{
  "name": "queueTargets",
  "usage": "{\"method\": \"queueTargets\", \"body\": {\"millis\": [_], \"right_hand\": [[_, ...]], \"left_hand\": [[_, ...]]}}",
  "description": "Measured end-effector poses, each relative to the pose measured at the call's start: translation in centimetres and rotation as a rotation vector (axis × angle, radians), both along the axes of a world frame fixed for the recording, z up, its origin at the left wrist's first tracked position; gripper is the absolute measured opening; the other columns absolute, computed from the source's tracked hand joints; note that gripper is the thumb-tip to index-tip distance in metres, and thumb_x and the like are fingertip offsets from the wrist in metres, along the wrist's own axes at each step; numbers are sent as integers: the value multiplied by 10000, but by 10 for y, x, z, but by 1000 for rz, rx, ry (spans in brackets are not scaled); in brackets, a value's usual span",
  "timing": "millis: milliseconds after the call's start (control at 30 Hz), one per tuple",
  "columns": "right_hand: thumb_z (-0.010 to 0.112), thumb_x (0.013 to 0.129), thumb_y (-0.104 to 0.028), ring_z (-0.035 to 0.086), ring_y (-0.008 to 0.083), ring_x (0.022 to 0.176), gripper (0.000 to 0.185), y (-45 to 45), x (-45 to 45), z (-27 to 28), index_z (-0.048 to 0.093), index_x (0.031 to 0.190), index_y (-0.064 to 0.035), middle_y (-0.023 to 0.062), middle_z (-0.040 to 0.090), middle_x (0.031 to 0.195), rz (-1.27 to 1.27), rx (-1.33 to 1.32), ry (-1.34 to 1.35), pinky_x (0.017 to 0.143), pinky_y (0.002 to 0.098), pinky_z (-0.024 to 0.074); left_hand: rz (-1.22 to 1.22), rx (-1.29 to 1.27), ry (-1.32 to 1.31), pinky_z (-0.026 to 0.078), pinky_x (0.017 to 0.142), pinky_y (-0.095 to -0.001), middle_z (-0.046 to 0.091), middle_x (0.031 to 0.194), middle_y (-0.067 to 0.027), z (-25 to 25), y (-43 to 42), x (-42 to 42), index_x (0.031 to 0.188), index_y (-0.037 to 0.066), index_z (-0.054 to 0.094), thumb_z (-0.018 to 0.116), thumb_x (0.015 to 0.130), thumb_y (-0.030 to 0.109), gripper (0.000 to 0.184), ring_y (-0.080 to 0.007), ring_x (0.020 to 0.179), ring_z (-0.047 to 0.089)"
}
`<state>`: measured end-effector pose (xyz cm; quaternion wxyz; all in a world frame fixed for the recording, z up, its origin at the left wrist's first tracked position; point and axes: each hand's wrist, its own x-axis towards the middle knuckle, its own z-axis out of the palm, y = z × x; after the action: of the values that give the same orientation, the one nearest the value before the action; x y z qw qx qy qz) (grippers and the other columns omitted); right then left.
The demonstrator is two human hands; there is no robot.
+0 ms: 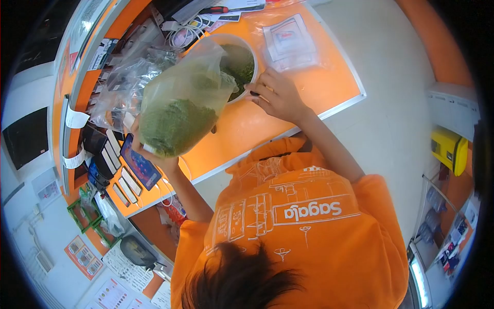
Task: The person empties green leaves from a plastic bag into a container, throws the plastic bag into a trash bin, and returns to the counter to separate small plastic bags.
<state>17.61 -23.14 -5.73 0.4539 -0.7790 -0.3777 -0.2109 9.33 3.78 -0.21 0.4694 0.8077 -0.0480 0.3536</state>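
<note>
A clear plastic bag (pixel 180 116) bulging with green, finely cut material is tilted over the table, its mouth beside a round white tub (pixel 207 40). My left hand (pixel 162 157) is wrapped round the lower end of the bag and supports it from below. More green material (pixel 240 64) lies inside the tub, partly hidden by the bag. At the tub's near right rim is my right hand (pixel 280 98), its fingers bent and closed on the rim. The exact contact of its fingertips is hard to make out.
On the orange table (pixel 329 77) lies a clear packet (pixel 290 41) with white contents. Coiled white cables (pixel 185 36) and a red-and-black tool (pixel 213 10) are behind the tub. A phone-like device (pixel 139 162) and several pale slim boxes (pixel 111 152) lie at the left.
</note>
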Motion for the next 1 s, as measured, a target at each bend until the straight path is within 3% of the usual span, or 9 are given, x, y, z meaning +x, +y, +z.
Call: {"method": "queueTargets", "body": {"millis": [133,333,467,633,833,967,1000], "right_hand": [[716,679,-168,476,202,769,420,-4,2,18,556,1056,-71,59,469,799,10,73,104,658,308,399],[728,663,-167,471,205,783,552,-6,12,52,484,1152,-87,76,451,843,99,156,238,687,296,408],[741,647,-166,482,209,793,628,-4,14,59,444,1197,-101,88,457,891,203,70,293,713,298,422],[761,621,-205,492,237,824,723,-11,4,62,401,1241,-105,111,453,964,281,-58,315,716,314,431],[748,618,-251,476,287,864,786,-7,1,58,361,1291,-130,128,449,973,264,111,474,725,347,409],[748,610,-187,480,282,911,720,-12,9,47,430,1255,-147,140,448,988,241,-59,539,776,337,407],[722,644,-190,482,267,912,607,-15,10,39,488,1201,-147,128,450,980,277,32,629,791,334,406]], "left_hand": [[-45,57,-55,331,943,-413,448,1168,-161,6,-8,12,1107,106,383,728,657,201,575,-282,1097,444],[-113,209,-82,347,927,-427,476,1139,-152,32,-36,25,1087,123,459,743,594,169,571,-306,1070,458],[-164,357,-34,350,914,-403,461,1163,-162,37,-41,28,1099,98,448,753,596,158,591,-303,1082,452],[-151,285,-17,391,870,-408,487,1127,-156,35,-50,25,1061,122,504,729,551,92,558,-318,1051,471],[-104,432,112,435,823,-397,514,1111,-96,43,-67,24,983,178,610,719,475,74,529,-319,1022,482],[-6,586,161,490,700,-360,527,1098,-29,45,-82,22,972,276,631,705,485,92,525,-308,995,492],[0,575,146,484,703,-363,531,1092,-34,44,-85,23,961,264,635,707,494,99,502,-301,992,493]]}}
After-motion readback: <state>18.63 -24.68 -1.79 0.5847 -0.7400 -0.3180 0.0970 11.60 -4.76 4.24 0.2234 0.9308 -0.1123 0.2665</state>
